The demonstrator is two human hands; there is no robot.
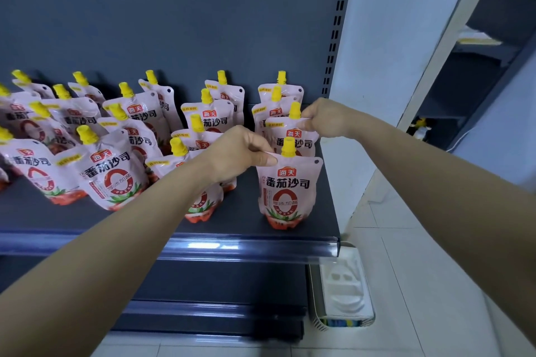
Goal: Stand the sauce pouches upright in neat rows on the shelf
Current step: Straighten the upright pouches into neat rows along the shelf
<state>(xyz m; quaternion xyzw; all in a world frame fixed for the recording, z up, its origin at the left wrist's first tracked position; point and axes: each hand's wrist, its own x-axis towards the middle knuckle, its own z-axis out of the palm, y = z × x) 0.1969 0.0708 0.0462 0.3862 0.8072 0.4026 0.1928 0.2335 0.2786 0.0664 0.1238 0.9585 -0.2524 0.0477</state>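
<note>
1. On the front white plastic spouted pouch with a yellow cap point(285, 191), we read the brand "海天" in white on a small red badge point(286, 172).
2. Under it, in large dark red characters, we read "番茄沙司".
3. Below stands a big red "0". The line across it seems to read "零添加", and the finer print defeats us.
4. The pouch behind it point(293, 139) and the leaning pouch at the left point(111, 174) show the same "海天" and "番茄沙司".
5. We cannot read the yellow corner strips point(69, 163).

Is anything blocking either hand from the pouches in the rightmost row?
Nothing visible does. The left hand pinches the top left corner of the front pouch, and the right hand pinches the top edge of the pouch behind it. Both stand upright on the shelf.
</note>
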